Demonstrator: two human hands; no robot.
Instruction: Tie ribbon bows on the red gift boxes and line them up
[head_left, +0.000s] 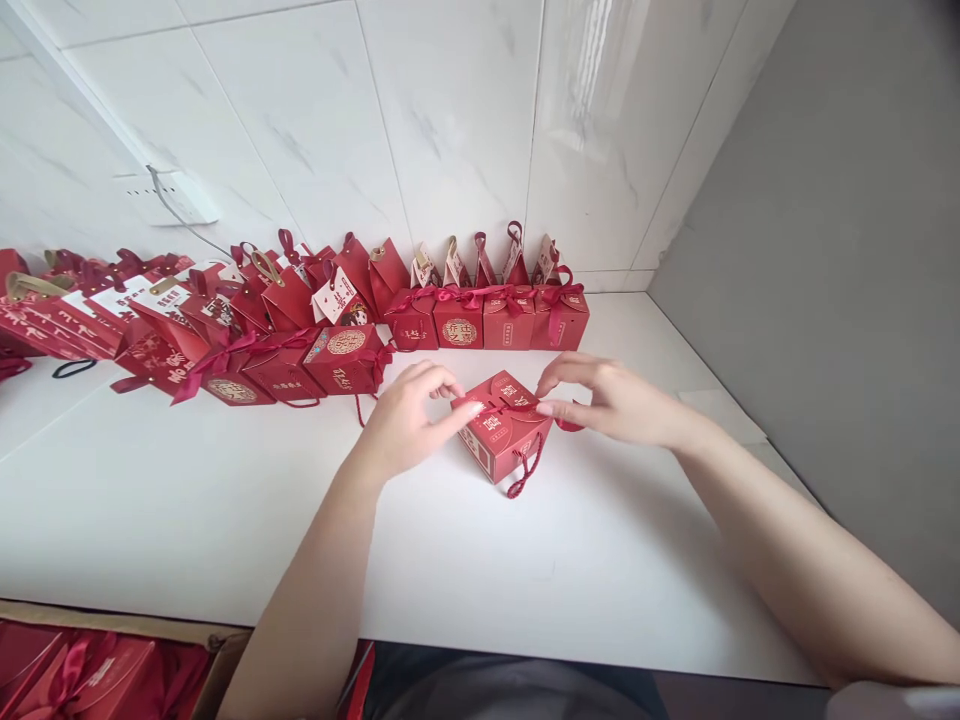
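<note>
Ribbon [510,407] in dark red runs across the top of a red box [499,432] in the head view, and both hands are at it. The left hand [411,420] pinches it between thumb and forefinger at the near-left edge of the lid, the other fingers curled. The right hand [611,400] pinches it on the opposite side, fingers bent over, and a loose end shows below its thumb. Whether the strands are knotted at the middle cannot be made out.

The box sits upright on the white surface [465,570], between the two hands and turned cornerwise to the person. Pale print marks its top and sides, and a twisted red cord handle [534,468] hangs from one side down to the surface.

Behind it, near the tiled wall [450,120], stands a row of ribboned boxes [461,325] with peaked packets [514,260] behind them. To the left, further ribboned boxes [281,375] stand before a crowded group of packets [161,310]. A black loop [73,369] lies near that group. A socket panel [184,197] with a grey cable [171,205] is on the wall. At the lower left, an open carton [120,619] holds more red boxes [112,680].
</note>
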